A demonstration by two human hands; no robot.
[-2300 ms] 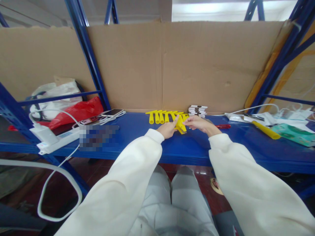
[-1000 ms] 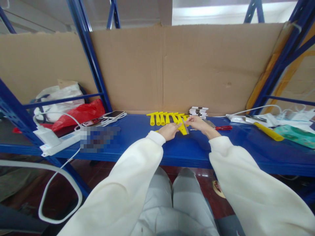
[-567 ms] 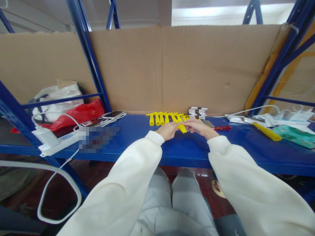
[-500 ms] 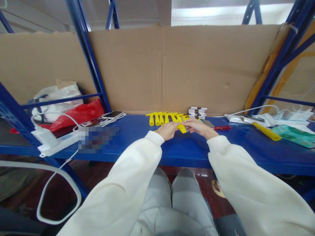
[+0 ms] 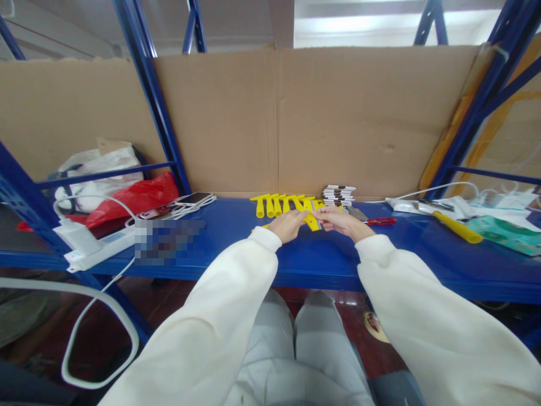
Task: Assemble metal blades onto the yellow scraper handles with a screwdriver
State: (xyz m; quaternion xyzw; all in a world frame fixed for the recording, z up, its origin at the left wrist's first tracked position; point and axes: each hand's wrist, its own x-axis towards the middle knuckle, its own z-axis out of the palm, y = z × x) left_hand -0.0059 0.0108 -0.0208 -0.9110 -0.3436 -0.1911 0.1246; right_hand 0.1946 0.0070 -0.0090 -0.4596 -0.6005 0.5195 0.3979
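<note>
My left hand (image 5: 288, 225) is closed on a yellow T-shaped scraper (image 5: 311, 222), whose wide head points toward my right hand. My right hand (image 5: 339, 219) pinches a thin pale strip (image 5: 318, 220) at the edge of that head; fingers partly hide it, and I cannot tell whether it is seated in the scraper. Just behind my hands lies a row of several more yellow scrapers (image 5: 260, 206), heads toward the cardboard. A stack of small white-and-dark packets (image 5: 338, 195) stands behind my right hand.
Right of my right hand lies a red-handled tool (image 5: 381, 221). Farther right are a yellow handle (image 5: 457, 226) and a green packet (image 5: 507, 234). A phone (image 5: 195, 198), cables and a white power strip (image 5: 101, 248) are at left. Cardboard (image 5: 338, 118) closes off the back of the blue shelf (image 5: 321, 262).
Both hands stay nearly in place. The yellow scraper has shifted slightly, and the pale strip beside my right fingertips shows more clearly.
</note>
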